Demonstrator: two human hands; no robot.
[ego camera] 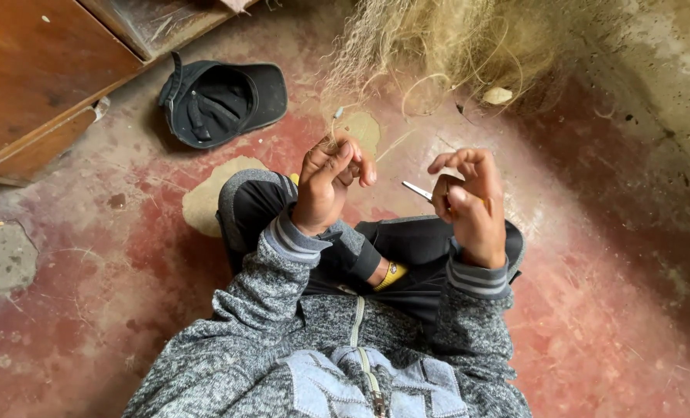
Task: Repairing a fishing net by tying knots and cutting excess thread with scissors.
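I sit cross-legged on a worn red floor (593,310). My left hand (326,182) is raised over my knee and pinches pale strands of a fine netting (446,42) that hangs in a bundle at the top of the view. My right hand (469,205) is curled shut on a small tool (418,190) whose light metal tip points left toward my left hand; a bit of yellow shows at the fingers. The two hands are apart, about a hand's width.
A black cap (221,101) lies upside down on the floor at upper left, beside a brown wooden cabinet (35,77). A bare concrete wall (670,85) rises at the right. Patches of broken floor show at the left.
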